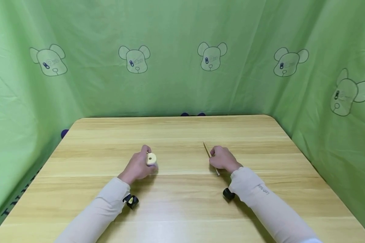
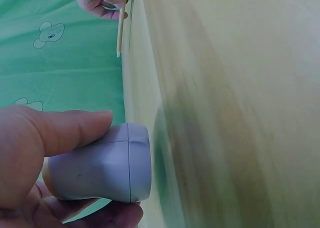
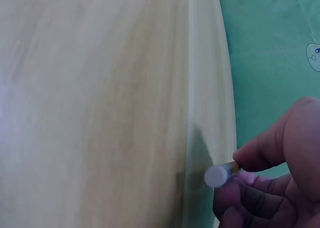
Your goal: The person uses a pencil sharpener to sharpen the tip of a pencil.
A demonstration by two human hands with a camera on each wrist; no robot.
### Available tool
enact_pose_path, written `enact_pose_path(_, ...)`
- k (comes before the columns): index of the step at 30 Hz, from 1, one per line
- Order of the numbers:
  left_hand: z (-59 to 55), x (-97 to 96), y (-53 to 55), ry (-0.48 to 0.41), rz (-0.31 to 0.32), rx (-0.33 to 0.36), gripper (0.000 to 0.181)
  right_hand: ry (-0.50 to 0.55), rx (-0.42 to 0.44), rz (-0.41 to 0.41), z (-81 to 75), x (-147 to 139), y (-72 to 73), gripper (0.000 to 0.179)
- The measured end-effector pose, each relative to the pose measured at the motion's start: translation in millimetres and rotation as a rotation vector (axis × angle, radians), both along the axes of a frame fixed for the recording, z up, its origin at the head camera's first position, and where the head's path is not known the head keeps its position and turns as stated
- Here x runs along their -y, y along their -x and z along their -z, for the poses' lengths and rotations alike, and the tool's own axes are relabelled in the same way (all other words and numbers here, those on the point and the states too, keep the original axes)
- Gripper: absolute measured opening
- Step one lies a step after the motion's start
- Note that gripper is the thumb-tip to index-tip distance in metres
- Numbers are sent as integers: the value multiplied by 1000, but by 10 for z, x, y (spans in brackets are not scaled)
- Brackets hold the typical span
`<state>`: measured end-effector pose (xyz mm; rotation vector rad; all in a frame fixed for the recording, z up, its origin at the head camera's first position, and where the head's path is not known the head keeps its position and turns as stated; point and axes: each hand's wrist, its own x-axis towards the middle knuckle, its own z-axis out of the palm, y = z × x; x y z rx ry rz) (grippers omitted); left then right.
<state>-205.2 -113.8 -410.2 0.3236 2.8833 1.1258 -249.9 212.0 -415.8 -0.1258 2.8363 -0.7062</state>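
On the left of the head view, my left hand point(image 1: 138, 166) grips a small pencil sharpener point(image 1: 152, 161) with a cream top and a dark round hole in it. The left wrist view shows its smooth pale lavender body point(image 2: 97, 168) between thumb and fingers, the base close over the tabletop. My right hand point(image 1: 222, 158) pinches a thin wooden pencil point(image 1: 207, 149) near its middle. The pencil slants, its narrow tip pointing away from me. Its white eraser end point(image 3: 216, 176) faces the right wrist camera. A wide gap separates the two hands.
Both hands are over a light wood-grain table point(image 1: 182, 206) with rounded far corners. Green curtains point(image 1: 173, 91) with printed bear heads hang behind it and along both sides. A small black wrist camera point(image 1: 133, 201) sits under the left sleeve, another point(image 1: 228, 194) under the right.
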Motion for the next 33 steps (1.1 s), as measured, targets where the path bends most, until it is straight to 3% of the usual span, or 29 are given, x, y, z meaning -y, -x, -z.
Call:
enact_pose_path(9, -72, 22, 31, 14, -11, -1, 57, 7, -2, -18, -95, -23, -41, 35)
enact_pose_path(16, -93, 36, 42, 14, -11, -32, 54, 110, -8, -45, -122, -54, -74, 32)
enact_pose_path(26, -119, 22, 6, 24, 13, -79, 52, 120, -203, -170, -124, -73, -109, 28)
enact_pose_path(33, -139, -22, 11, 26, 40, -91, 51, 130, -252, -198, -186, -30, -167, 18)
